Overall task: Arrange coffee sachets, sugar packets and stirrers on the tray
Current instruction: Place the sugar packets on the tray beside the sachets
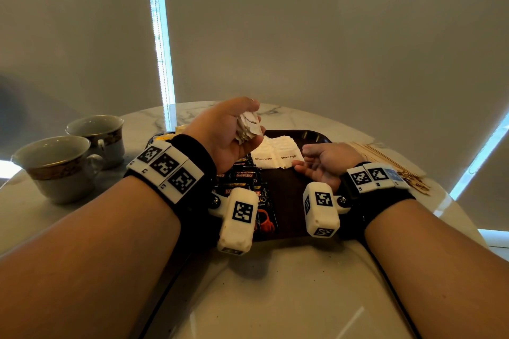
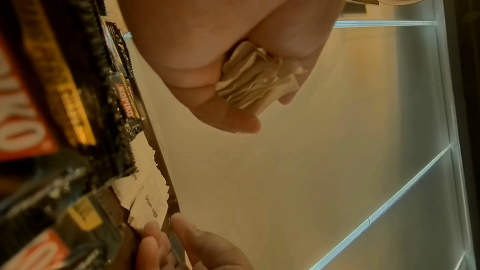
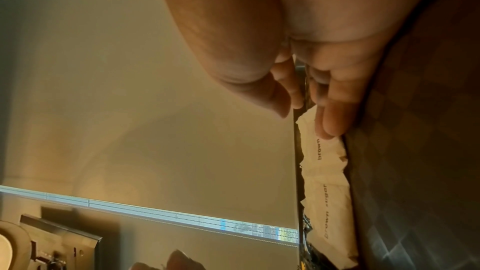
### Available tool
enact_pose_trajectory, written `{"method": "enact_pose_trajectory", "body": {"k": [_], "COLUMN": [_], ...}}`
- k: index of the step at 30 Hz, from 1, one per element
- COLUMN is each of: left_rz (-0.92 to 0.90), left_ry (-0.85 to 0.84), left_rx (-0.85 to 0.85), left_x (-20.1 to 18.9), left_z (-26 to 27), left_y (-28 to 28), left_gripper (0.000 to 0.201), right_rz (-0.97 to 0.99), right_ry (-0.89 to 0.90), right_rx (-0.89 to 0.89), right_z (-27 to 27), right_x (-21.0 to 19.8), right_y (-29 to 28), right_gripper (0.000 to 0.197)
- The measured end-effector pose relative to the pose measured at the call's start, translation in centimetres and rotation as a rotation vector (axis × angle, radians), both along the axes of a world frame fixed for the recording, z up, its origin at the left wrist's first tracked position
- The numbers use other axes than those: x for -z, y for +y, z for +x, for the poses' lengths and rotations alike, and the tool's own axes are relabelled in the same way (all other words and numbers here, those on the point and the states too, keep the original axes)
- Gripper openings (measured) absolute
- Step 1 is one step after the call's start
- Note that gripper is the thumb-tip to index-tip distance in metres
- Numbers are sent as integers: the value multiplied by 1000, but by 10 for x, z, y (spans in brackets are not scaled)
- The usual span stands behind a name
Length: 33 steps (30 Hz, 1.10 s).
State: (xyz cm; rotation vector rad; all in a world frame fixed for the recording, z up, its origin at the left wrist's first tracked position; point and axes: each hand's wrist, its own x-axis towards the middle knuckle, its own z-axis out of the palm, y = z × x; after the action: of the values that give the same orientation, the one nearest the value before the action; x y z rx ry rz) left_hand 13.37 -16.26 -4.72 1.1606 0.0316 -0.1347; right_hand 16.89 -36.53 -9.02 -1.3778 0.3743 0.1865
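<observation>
My left hand [image 1: 257, 121] is raised above the tray's far left and grips a crumpled bunch of white sugar packets [image 1: 248, 129] [image 2: 249, 77]. More packets marked "brown sugar" [image 1: 275, 157] [image 3: 327, 171] lie flat at the back of the dark brown tray [image 1: 289, 201]. My right hand [image 1: 300, 158] hovers low at their right edge, and its fingertips [image 3: 330, 122] touch the nearest packet while holding nothing. Black Kopiko coffee sachets [image 1: 243, 175] [image 2: 39, 110] overlap in a row on the tray's left side, partly hidden by my left wrist. Wooden stirrers [image 1: 385, 162] lie off the tray, to its right.
Two empty cups [image 1: 63, 165] [image 1: 99, 135] stand on the marble table [image 1: 275, 283] at the left. Something yellow [image 1: 176, 129] shows behind my left wrist. The round table's edge curves close on the right, near the stirrers. Grey blinds hang behind.
</observation>
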Motion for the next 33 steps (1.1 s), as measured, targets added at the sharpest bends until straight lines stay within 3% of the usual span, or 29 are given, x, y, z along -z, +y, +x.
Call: {"method": "enact_pose_trajectory", "body": {"k": [5,12,21,26,31,33], "left_rz": [-77,-82,29,95,118,107], "left_ry": [-18,-25,-113,-116,-88,-66], "left_rx": [51,60,64,93,107,120], "left_x": [-1,-1,0,2,3,4], "left_z": [-6,-11,-10,-9,-9,-7], "left_y": [0,-2,-3,-5,-4,-3], "left_gripper": [24,27,15,16,11,18], "right_rz": [-9,39,-38,-14,117,168], "right_ry": [-36,-240,-427,-477,-487,-500], "right_rx": [61,105,-259,-202,-61,-37], "right_z": [3,-7,-47,-45,-43,-42], "right_x": [1,-15,-29,-28,-30,-31], "right_y": [-3,-4,25,31,31,30], "right_gripper": [28,10,48,5,6,10]}}
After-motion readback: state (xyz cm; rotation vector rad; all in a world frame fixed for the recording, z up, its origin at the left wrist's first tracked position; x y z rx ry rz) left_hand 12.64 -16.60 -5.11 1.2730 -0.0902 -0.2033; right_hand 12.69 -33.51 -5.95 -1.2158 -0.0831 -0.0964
